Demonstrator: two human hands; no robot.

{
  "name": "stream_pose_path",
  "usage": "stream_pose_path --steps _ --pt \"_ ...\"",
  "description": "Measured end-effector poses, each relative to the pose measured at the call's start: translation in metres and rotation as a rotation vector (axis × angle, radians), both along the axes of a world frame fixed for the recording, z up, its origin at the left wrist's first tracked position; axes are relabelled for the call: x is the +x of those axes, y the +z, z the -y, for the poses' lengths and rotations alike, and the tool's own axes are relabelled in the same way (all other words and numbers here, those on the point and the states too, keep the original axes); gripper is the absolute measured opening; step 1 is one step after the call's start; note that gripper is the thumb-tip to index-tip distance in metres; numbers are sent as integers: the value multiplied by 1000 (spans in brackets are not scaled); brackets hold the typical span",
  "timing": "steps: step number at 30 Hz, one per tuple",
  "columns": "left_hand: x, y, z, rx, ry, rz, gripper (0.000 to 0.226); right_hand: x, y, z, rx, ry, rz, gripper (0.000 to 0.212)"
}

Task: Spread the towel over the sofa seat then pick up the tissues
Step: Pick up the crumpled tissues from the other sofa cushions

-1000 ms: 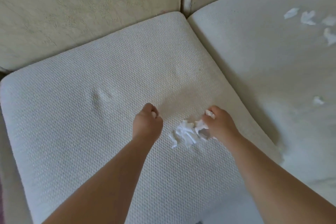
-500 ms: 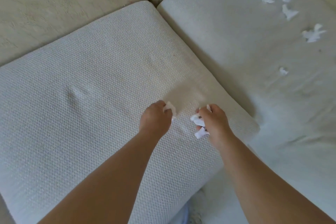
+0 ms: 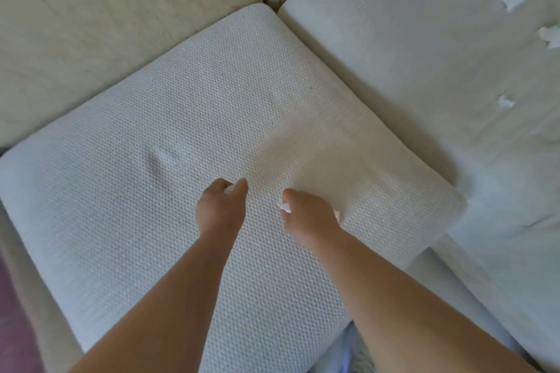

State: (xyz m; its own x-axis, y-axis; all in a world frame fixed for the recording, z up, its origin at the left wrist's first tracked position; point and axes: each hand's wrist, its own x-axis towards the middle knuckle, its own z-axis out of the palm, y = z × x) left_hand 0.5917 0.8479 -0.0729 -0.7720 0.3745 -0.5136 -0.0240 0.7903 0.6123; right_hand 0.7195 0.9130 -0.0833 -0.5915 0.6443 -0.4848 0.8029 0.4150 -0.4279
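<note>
Pinching tissue scraps (image 3: pixel 285 206) in curled fingers (image 3: pixel 241 186), left hand (image 3: pixel 222 209) and right hand (image 3: pixel 309 216) sit well inside the edges of the towel (image 3: pixel 181 118).

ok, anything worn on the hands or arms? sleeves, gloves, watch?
Nothing worn. Left hand and right hand: no gloves, rings or watch visible. Left arm and right arm are bare down to the frame edge, no sleeves in view.

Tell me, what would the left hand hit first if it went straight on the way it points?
The left hand would probably meet only the towel, then the sofa back; depth is unclear.
</note>
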Motion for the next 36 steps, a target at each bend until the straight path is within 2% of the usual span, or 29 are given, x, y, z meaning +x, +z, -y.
stream_pose_path --steps 3,6,9,12,14,15,17,18,20,22,25,27,32,36 --pt "8 -7 7 -32 -80 -26 29 7 12 -20 -116 -433 -248 25" --pt "21 -11 8 -28 -174 -46 14 37 22 -35 -8 -661 -411 7" --pt "40 -8 1 -40 -327 -53 19 68 24 -32 29 -626 -291 11" --pt "51 -6 -9 -134 -454 -113 35 78 18 -13 -61 -376 -63 30" --pt "54 -8 -14 -208 -534 -158 30 79 8 -1 -78 -221 18 30" --pt "55 -11 -16 -230 -593 -192 25 78 3 0 -78 -237 17 23" --pt "54 -15 -19 -208 -655 -226 20 78 1 -7 -172 -477 -108 10" --pt "54 -17 -20 -159 -606 -199 18 78 0 -11 -248 -629 -209 12" --pt "51 -16 -19 -32 -370 -84 13 81 3 -17 -373 -838 -369 6" --pt "44 -14 -16 48 -156 -43 8 86 6 -16 -428 -865 -412 10" --pt "34 -13 -8 65 -2 -11 10 84 8 -12 -467 -816 -359 10" --pt "31 -15 -4 42 17 10 10 81 9 -10 -555 -850 -369 9" --pt "50 -8 -10 52 -36 150 28 75 21 -9 -870 -1101 -424 37" --pt "95 5 -27 107 -115 240 34 92 26 -8 -834 -1243 -441 37"
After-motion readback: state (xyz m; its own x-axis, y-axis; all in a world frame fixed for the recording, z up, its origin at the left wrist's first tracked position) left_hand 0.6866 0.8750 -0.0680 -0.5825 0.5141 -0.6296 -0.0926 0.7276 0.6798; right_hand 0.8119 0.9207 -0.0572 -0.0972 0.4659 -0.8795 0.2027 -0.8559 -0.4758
